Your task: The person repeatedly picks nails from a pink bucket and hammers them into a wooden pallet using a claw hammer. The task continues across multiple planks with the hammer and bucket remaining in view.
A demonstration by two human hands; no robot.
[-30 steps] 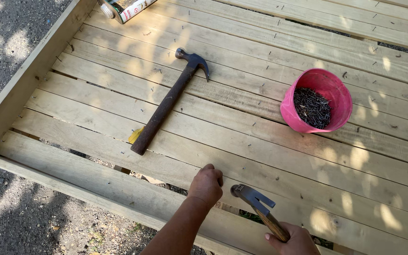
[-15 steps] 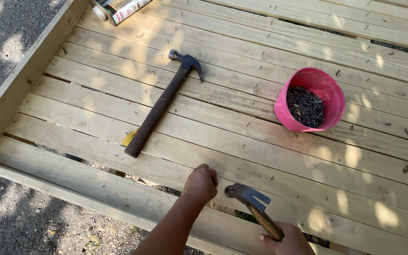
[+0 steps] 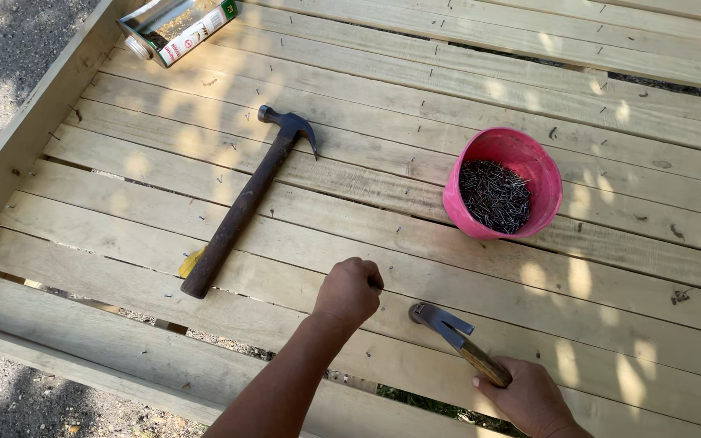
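1. My left hand [image 3: 350, 290] is clenched into a fist, knuckles down on a plank, fingertips pinched at the wood; whatever is in them is too small to tell
2. My right hand [image 3: 529, 397] grips the wooden handle of a claw hammer [image 3: 446, 324], its steel head low over the same plank, just right of my left fist
3. A second hammer [image 3: 245, 203], longer with a dark handle, lies loose and slanted across several planks, well left of my hands
4. A pink bucket [image 3: 541, 166] of dark nails [image 3: 492, 195] stands above and to the right of my fist
5. The deck [image 3: 383, 73] is pale, raw planks with narrow gaps, dappled with sun and leaf shadow
6. A metal can [image 3: 176, 28] lies on its side at the far left corner
7. Gravel [image 3: 2, 57] borders the frame's left edge and near corner
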